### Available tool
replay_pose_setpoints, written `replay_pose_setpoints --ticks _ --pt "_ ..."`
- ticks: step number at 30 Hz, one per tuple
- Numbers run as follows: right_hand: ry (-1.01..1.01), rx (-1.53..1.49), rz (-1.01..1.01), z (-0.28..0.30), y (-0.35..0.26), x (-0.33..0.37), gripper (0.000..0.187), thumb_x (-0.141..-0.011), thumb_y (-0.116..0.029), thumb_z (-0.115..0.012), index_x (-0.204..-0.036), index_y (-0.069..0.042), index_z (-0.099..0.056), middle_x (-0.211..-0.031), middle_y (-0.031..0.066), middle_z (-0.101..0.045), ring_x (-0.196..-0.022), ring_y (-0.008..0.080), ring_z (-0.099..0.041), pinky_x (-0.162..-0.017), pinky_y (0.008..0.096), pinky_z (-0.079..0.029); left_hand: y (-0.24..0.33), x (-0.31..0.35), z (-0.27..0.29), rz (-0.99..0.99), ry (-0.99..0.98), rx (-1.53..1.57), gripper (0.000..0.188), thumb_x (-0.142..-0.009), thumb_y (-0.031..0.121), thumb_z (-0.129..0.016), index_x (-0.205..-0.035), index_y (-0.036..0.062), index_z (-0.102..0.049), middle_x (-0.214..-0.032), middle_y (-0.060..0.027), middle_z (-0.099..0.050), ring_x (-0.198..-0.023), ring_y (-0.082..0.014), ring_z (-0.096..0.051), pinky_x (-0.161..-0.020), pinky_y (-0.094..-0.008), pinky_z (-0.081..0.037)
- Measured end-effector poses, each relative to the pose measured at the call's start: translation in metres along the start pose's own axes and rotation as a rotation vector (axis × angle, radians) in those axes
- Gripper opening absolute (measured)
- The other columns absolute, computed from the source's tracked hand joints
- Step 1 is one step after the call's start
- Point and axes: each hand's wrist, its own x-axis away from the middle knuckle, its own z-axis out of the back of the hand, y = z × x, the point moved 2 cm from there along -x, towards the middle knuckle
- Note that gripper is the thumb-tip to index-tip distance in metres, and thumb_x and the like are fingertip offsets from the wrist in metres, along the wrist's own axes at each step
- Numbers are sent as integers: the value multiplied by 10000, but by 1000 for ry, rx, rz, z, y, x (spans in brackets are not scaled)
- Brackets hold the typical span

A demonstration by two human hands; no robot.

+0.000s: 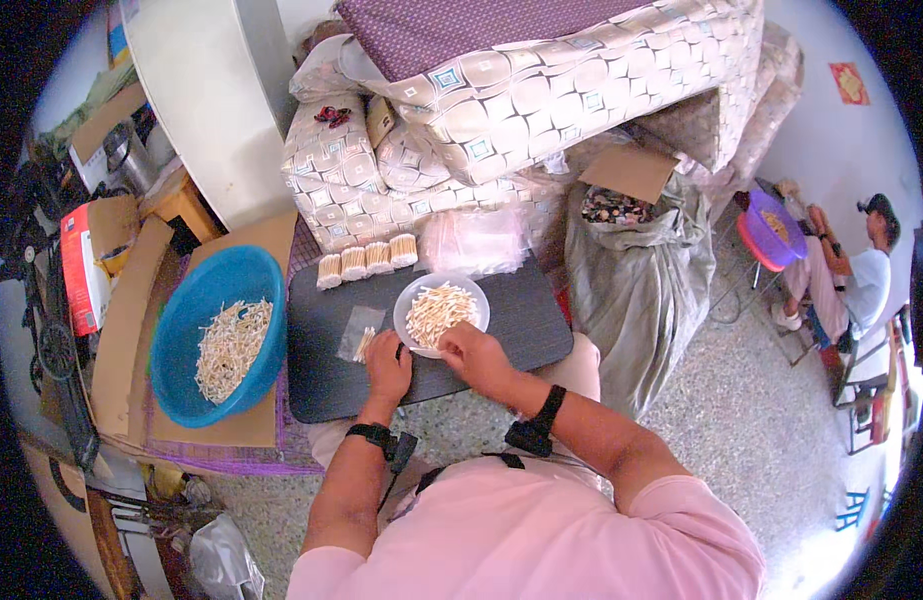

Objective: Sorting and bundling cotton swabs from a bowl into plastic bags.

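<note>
A white bowl [415, 333] full of cotton swabs [441, 313] sits on a small dark table [521, 330]. My right hand [476, 358] is at the bowl's near right rim, its fingers bent together over the swabs' edge. Just left of the bowl is my left hand [388, 368], with curled fingers; what lies within them is hidden. Beside its fingertips, a clear plastic bag [357, 327] lies flat with a few swabs by its lower end. Behind the bowl are a stack of clear bags [476, 240] and several bundles of swabs [366, 260].
A blue basin [164, 345] holding many loose swabs stands on cardboard left of the table. To the right is a large grey-green sack [631, 290]. A patterned, cloth-covered sofa [581, 110] stands behind. Far right, a seated person [866, 275] is beside a purple basin [771, 230].
</note>
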Motion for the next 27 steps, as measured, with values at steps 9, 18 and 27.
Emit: replay_pose_setpoints --ticks 9,18,27 --pt "99 -300 -199 21 12 -4 160 -862 -155 -586 -961 -30 -583 -812 101 -620 -730 214 -611 -637 319 -498 10 -9 2 -26 21 14 221 -760 80 -601 -977 35 -608 -1046 -167 -605 -1069 -348 -536 -941 -458 -393" --pt "91 -882 -474 32 -3 1 126 -939 -121 -506 -998 -25 -563 -861 34 -613 -731 84 -557 -624 235 -479 6 -3 3 0 43 18 225 -774 79 -591 -994 35 -610 -1057 -159 -610 -1060 -347 -539 -956 -447 -389" --pt "156 -850 -391 23 13 7 101 -872 -120 -607 -928 -39 -586 -758 0 -587 -638 66 -527 -561 217 -448 18 -6 33 427 27 745 166 -908 111 -540 -1020 23 -624 -848 -34 -634 -775 -118 -589 -711 -261 -471"
